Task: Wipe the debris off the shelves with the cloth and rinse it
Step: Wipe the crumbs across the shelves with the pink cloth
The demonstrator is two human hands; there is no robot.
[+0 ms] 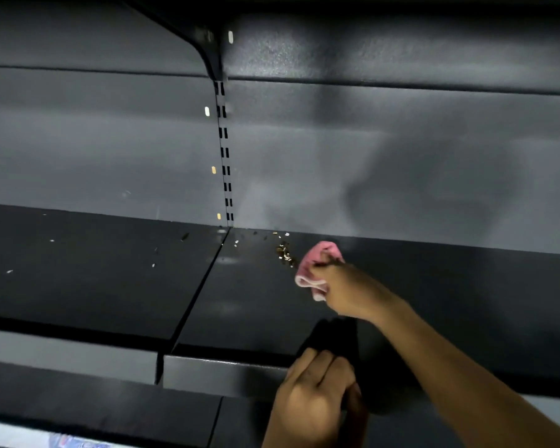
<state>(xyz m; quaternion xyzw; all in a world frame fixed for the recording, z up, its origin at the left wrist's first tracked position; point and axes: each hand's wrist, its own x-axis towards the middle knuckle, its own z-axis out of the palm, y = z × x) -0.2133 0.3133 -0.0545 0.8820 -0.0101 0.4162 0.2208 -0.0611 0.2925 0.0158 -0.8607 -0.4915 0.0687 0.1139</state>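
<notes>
The right hand (340,287) grips a bunched pink cloth (317,266) on the dark shelf (256,305) — just beside golden debris (285,252); the left hand (317,396) curls shut on the shelf's front edge (223,373).

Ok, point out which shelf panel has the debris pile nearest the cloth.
The right shelf panel: its golden debris pile lies just left of the pink cloth; the left panel holds only scattered specks.

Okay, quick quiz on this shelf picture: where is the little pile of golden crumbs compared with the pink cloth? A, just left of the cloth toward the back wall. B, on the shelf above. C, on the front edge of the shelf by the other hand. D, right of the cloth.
A: the crumbs lie on the shelf just left of the pink cloth gripped by the right hand, near the back wall.
</notes>
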